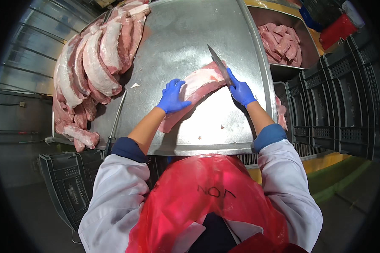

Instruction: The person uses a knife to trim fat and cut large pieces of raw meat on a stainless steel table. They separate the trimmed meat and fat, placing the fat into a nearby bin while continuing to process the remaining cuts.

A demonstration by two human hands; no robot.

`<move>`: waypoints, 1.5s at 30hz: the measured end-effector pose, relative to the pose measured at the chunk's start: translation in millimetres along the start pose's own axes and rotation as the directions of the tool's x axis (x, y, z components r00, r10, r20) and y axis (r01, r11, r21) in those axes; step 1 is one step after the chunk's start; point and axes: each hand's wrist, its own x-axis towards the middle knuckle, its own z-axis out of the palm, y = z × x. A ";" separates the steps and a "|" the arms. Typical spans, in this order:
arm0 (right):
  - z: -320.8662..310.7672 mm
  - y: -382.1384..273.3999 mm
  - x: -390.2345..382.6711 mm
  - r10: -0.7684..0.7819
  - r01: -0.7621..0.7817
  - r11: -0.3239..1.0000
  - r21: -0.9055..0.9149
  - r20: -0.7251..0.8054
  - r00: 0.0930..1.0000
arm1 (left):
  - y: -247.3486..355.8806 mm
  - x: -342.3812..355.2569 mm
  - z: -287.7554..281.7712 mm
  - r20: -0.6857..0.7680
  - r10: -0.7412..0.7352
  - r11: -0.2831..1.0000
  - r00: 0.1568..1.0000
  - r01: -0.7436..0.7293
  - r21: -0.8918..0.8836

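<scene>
A long piece of pork loin (197,87) lies slantwise on the metal table, its far end up and to the right. My left hand (173,96), in a blue glove, rests on the loin's near half with fingers and thumb spread. In my right hand (241,90), also gloved in blue, is a knife (219,62). Its blade points away and to the left, lying across the far right end of the meat. Whether the edge has entered the meat I cannot tell.
Several long loins are heaped (99,63) at the table's left. A sharpening steel (118,114) lies beside them. Cut meat fills a metal bin (283,44) beyond the right edge. Black crates (329,95) stand at right, another crate (69,181) at lower left. Small scraps dot the metal table (185,29).
</scene>
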 end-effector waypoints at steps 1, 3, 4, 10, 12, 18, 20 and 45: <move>-3.5 3.6 -8.5 0.016 -0.015 1.000 -0.022 0.034 0.999 | -3.4 -2.9 11.7 -0.008 -0.015 1.000 1.000 0.015 -0.017; -15.5 -2.4 -45.7 0.065 -0.062 0.997 -0.036 0.104 0.992 | -11.9 -9.9 28.7 -0.029 -0.058 0.997 0.998 0.057 -0.055; 5.8 25.7 -71.6 -0.045 0.047 0.998 0.052 -0.031 0.999 | -13.4 -4.1 30.7 -0.031 -0.041 0.997 0.999 0.038 -0.071; 11.6 -23.4 -8.9 0.208 -0.220 0.886 0.409 0.075 0.975 | -17.5 0.6 30.5 -0.001 -0.017 0.993 1.000 0.017 -0.113; 20.3 -27.8 -13.4 0.284 -0.303 0.790 0.533 0.120 0.951 | -16.4 0.9 31.1 0.002 -0.009 0.994 1.000 0.009 -0.108; 53.3 -14.1 -52.7 0.212 -0.230 0.622 0.749 0.121 0.970 | -24.5 -0.6 31.1 -0.027 0.029 0.995 0.999 -0.031 -0.095; 33.8 -22.4 -4.9 0.248 -0.305 0.598 0.741 0.191 0.950 | -22.2 3.3 31.6 -0.021 0.044 0.994 0.999 -0.046 -0.097; 2.3 31.3 -69.9 0.316 -0.038 0.441 0.896 -0.115 0.942 | 124.2 135.0 52.7 0.026 -0.169 0.984 0.985 0.168 0.053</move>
